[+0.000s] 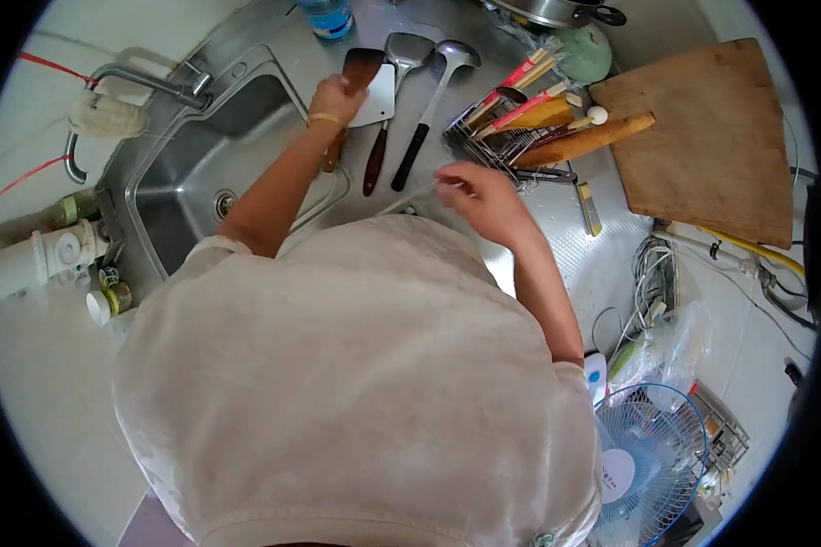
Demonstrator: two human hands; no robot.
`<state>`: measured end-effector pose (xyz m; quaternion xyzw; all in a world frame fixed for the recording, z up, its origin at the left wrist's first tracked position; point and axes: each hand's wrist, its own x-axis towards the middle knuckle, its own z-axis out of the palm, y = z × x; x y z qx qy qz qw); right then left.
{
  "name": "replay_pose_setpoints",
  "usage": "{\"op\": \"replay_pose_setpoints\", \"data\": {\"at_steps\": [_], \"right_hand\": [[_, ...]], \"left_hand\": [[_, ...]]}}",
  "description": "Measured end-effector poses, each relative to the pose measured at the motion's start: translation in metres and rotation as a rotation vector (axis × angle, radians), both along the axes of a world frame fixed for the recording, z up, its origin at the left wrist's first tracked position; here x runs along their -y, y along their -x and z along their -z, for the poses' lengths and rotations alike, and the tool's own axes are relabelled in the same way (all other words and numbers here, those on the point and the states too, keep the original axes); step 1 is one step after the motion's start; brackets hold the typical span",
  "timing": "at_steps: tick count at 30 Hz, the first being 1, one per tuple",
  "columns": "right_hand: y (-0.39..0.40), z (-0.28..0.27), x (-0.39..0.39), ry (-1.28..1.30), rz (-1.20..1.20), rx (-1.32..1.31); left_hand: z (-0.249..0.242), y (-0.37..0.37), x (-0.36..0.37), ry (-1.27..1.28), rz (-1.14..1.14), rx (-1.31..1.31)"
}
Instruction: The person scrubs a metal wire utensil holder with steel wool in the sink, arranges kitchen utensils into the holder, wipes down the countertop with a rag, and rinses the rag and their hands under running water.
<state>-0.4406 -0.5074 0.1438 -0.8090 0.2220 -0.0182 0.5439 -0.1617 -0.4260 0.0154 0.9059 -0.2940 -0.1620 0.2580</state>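
Observation:
My left hand [334, 103] is closed around a dark wooden spatula [364, 66], blade pointing away from me. Below it lies a cleaver [376, 98] with a wooden handle, partly hidden by my wrist. A metal turner [410, 49] with a dark handle and a ladle [455, 55] with a black grip lie side by side on the counter. Over the front of the counter, my right hand [485, 201] has curled fingers near a thin pale strip [409, 198]; I cannot tell whether it holds that.
The steel sink [155, 196] and faucet [146, 77] are on the left. A wire rack [493, 153] holds chopsticks and a rolling pin [593, 139]. A wooden cutting board [702, 146] leans at right. A blue bottle [328, 18] stands behind; a fan [652, 456] is lower right.

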Motion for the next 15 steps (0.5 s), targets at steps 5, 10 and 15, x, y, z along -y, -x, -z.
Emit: {"op": "replay_pose_setpoints", "data": {"at_steps": [5,10,15], "right_hand": [[-0.050,0.090,-0.012,0.094,0.121,-0.248],[-0.065,0.111,-0.019,0.230,0.292,-0.212],[-0.077,0.086,-0.026,0.342,0.138,-0.158]], "left_hand": [[-0.015,0.049,-0.024,-0.294,0.015,0.181],[-0.015,0.068,-0.028,-0.312,0.045,0.119],[0.003,0.068,-0.025,-0.213,-0.005,-0.011]]}}
